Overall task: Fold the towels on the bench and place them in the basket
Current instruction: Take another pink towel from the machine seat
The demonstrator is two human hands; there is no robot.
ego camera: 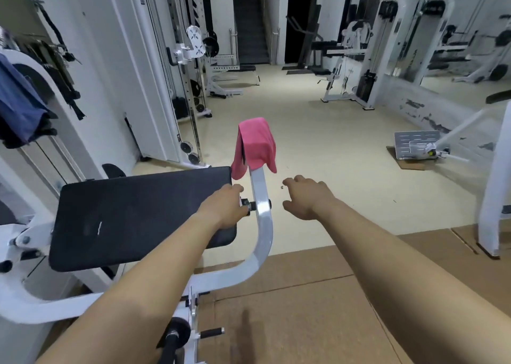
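Observation:
A pink towel (255,143) hangs draped over the top of a white curved metal post (262,197) at the end of a gym bench. The bench's black pad (132,214) lies to the left of the post. My left hand (225,207) hovers over the pad's right edge, just below the towel, fingers curled and holding nothing. My right hand (307,197) is stretched out to the right of the post, fingers loosely spread, empty. Both hands are short of the towel and apart from it. No basket is in view.
A blue cloth (19,100) hangs on a machine at the far left. White weight machines (359,59) line the left side and the back right. Brown mats (304,294) cover the near floor, and a grey plate (414,145) lies on the pale floor at right.

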